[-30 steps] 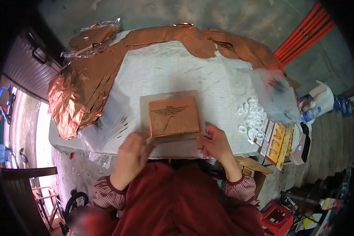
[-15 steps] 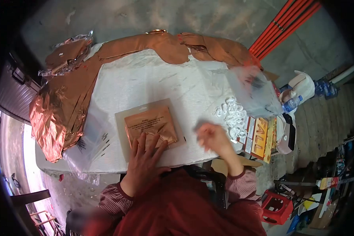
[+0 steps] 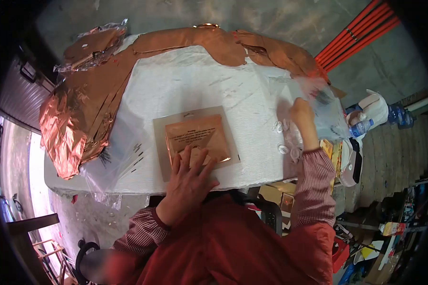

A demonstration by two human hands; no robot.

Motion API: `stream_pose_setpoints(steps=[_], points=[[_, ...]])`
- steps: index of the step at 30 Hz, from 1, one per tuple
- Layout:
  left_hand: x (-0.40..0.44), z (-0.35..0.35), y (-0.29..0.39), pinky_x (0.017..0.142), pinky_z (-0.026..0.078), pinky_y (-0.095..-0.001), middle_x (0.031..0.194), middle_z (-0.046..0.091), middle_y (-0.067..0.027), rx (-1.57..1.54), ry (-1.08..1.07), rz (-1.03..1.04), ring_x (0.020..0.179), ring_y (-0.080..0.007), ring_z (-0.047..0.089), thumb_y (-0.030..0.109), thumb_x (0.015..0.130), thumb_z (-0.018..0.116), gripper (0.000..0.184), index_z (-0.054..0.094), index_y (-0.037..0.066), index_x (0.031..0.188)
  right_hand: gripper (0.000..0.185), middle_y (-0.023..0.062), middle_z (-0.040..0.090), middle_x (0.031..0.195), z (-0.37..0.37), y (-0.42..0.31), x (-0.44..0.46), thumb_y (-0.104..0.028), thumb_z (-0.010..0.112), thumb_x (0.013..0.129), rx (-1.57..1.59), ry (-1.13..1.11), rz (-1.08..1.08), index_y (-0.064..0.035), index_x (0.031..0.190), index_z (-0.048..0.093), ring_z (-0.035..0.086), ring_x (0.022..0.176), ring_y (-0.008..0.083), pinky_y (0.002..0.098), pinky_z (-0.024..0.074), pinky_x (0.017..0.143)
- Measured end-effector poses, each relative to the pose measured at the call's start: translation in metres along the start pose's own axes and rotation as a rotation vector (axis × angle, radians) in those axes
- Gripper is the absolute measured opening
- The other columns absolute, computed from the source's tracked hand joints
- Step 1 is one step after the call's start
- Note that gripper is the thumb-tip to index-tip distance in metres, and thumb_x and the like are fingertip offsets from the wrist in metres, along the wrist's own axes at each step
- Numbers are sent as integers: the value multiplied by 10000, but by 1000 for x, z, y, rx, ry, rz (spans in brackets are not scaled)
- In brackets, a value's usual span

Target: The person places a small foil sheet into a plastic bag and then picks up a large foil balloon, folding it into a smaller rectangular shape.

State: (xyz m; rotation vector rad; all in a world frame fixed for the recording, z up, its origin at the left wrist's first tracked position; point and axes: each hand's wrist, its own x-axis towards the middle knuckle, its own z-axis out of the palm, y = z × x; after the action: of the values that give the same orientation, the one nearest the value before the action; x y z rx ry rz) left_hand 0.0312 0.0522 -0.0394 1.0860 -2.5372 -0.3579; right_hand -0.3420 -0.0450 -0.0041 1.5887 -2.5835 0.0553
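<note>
A clear flat plastic bag [image 3: 162, 164] lies on the white-covered table with a folded copper-coloured foil packet [image 3: 209, 130] in it; dark warning print shows on top. My left hand [image 3: 188, 178] rests on the packet's lower part, fingers spread. To the right, my right hand [image 3: 303, 115] is closed beside a pile of clear plastic bags [image 3: 330, 111]. Its fingertips are hidden, so what they hold, if anything, cannot be made out. White ring-like coils [image 3: 281, 127] lie just left of the right wrist, and the forearm covers part of them.
Copper foil sheets [image 3: 176, 40] line the table's far edge; a crumpled foil pile [image 3: 64, 137] is at the left. More clear bags [image 3: 114, 156] lie near it. Orange poles [image 3: 356, 38] stand beyond the far right corner. Water bottles [image 3: 362, 127] are off the right side.
My right hand has moved away from me and to the right, over the coils to the clear bags. The left hand stays on the packet. The whole view has shifted slightly.
</note>
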Motion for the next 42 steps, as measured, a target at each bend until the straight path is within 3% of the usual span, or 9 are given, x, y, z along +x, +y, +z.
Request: stream_pose_setpoints(steps=[4, 6, 9, 16, 21, 24, 34, 40, 42], points=[[10, -7, 2, 1023, 341, -549, 1325, 505, -144, -8, 8, -15, 1239, -457, 422, 251, 832, 655, 462, 524, 83, 1242, 190, 243, 650, 866, -48, 8, -60, -130, 540, 848, -27, 65, -148, 26, 890, 641, 636, 762, 414, 461, 493, 668], [13, -12, 1, 1002, 370, -528, 1299, 524, -148, 10, -4, 2, 1211, -455, 449, 226, 835, 645, 436, 530, 63, 1222, 140, 165, 663, 780, -71, -3, -104, -89, 551, 875, 285, 67, -183, 13, 911, 640, 636, 621, 272, 372, 484, 583], [16, -7, -3, 948, 419, -518, 1277, 537, -157, 67, -4, 36, 1161, -451, 489, 203, 837, 621, 413, 545, 34, 1207, 113, 12, 622, 728, -75, -19, -168, -59, 600, 899, 854, -316, -96, -11, 984, 659, 546, 583, 61, 233, 447, 522], [16, 0, -9, 897, 470, -482, 1230, 567, -153, 163, 39, 112, 1120, -438, 518, 134, 794, 553, 387, 582, -2, 1156, 126, 55, 656, 798, -37, -63, -229, -59, 637, 882, 1066, -437, -202, 9, 987, 656, 602, 610, 81, 215, 490, 567], [18, -2, -11, 891, 482, -460, 1228, 565, -147, 118, 50, 115, 1120, -425, 523, 125, 788, 550, 345, 571, 9, 1112, 84, 144, 634, 788, -27, -76, -232, -19, 629, 863, 764, 32, -445, -2, 945, 640, 633, 629, 258, 328, 499, 571], [15, -1, -12, 891, 483, -461, 1229, 564, -148, 81, 77, 100, 1122, -421, 523, 127, 794, 549, 312, 558, 14, 1084, 91, 166, 618, 787, -13, -84, -240, -18, 645, 845, 715, 185, -369, -7, 933, 626, 619, 650, 331, 369, 485, 571], [10, 4, -12, 926, 459, -496, 1234, 560, -166, 175, 126, 151, 1143, -441, 506, 124, 801, 548, 285, 549, 15, 1065, 137, 155, 592, 742, 4, -110, -198, -58, 713, 799, 596, 204, -336, -6, 850, 597, 590, 611, 319, 361, 480, 565], [9, 1, -10, 925, 458, -495, 1243, 563, -173, 181, 107, 132, 1161, -444, 499, 137, 831, 558, 259, 556, 13, 1059, 217, 116, 605, 942, 11, -89, -215, -119, 755, 746, 650, 283, -455, -8, 908, 665, 588, 831, 289, 359, 482, 690], [9, 3, -9, 928, 455, -496, 1242, 564, -174, 171, 119, 126, 1160, -443, 500, 152, 848, 564, 263, 557, 10, 1068, 378, 153, 562, 1160, 14, -83, -221, -168, 742, 759, 614, 182, -490, -25, 1099, 660, 536, 1064, 337, 409, 448, 859]])
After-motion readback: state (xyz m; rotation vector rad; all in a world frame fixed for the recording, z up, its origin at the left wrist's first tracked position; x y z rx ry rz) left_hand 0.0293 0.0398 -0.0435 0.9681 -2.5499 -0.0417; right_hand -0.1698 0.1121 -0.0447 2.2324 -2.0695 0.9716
